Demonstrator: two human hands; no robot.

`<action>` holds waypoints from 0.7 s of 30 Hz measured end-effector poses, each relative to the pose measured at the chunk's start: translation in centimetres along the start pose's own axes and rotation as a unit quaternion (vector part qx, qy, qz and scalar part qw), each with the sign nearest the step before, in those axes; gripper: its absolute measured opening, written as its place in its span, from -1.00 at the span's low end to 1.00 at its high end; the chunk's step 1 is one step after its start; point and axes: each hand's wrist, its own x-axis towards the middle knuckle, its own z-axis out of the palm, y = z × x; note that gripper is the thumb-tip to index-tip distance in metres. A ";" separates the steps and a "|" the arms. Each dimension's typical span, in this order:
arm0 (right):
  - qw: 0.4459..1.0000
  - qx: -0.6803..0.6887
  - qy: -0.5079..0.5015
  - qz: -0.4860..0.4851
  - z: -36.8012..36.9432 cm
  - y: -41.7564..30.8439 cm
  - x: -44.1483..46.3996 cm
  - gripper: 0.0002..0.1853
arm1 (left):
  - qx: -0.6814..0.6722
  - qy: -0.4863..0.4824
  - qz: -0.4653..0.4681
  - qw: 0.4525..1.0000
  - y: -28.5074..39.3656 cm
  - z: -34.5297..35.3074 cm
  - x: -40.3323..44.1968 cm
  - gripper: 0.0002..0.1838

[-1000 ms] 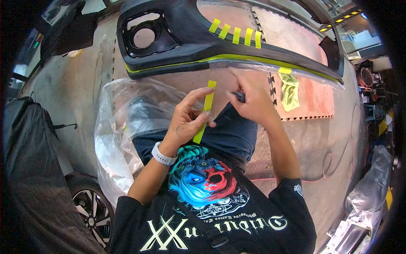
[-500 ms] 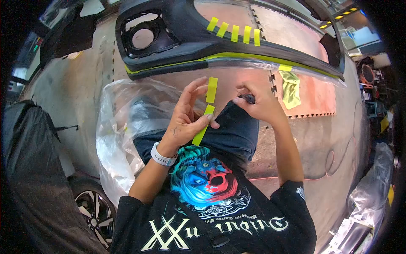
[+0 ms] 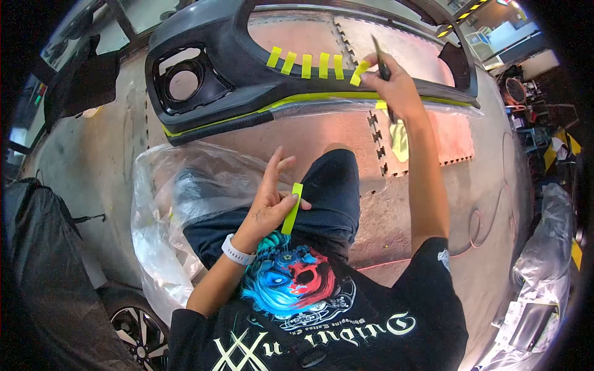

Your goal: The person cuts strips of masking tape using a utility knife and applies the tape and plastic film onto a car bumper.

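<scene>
My left hand [image 3: 272, 204] is over my lap, thumb pinching a strip of yellow-green tape [image 3: 292, 210] while the other fingers stretch out. Up at the black car bumper [image 3: 247, 80], my right hand [image 3: 393, 86] holds a short piece of the same tape [image 3: 359, 73] by its end. That piece lies against the edge of the bumper's opening; how firmly it sticks I cannot tell. A slim dark pointed tool [image 3: 384, 67], like a craft knife, is also in my right hand. Several short tape pieces [image 3: 307, 66] sit in a row along the edge to the left.
Clear plastic sheeting [image 3: 154, 216] drapes beside my left leg. Yellow-green masking [image 3: 346, 96] runs along the bumper's lower edge. Foam floor mats [image 3: 439, 136] lie beneath it. A covered car with a wheel [image 3: 139, 334] stands at left; a thin red hose [image 3: 476, 229] crosses the floor at right.
My right hand has moved up and forward from my lap to the bumper, carrying a short tape piece. My left hand keeps the remaining strip and sits slightly lower. The view has shifted.
</scene>
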 end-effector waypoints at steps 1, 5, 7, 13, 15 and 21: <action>0.995 -0.079 -0.022 -0.054 -0.5 1.3 1.6 -0.67 | -0.001 -0.001 0.001 1.000 0.1 0.1 -0.1 0.07; 0.962 -0.233 -0.091 -0.109 -0.8 4.5 6.0 -0.59 | 0.003 -0.002 0.007 1.000 1.0 0.1 -0.4 0.09; 0.940 -0.292 -0.100 -0.147 -0.4 5.3 6.6 -0.53 | 0.007 0.007 0.006 1.000 1.2 -0.3 -0.6 0.10; 0.916 -0.384 0.051 -0.102 0.1 2.4 4.3 -0.35 | -0.003 0.030 0.024 0.999 1.2 -1.0 -0.4 0.08; 0.939 -0.313 0.079 -0.122 0.8 1.9 2.3 -0.39 | -0.009 0.031 0.054 0.998 1.1 -0.8 0.0 0.07; 0.988 0.019 -0.143 0.049 8.4 -0.1 -9.3 -0.58 | 0.067 0.050 0.108 0.991 2.0 -0.5 0.6 0.05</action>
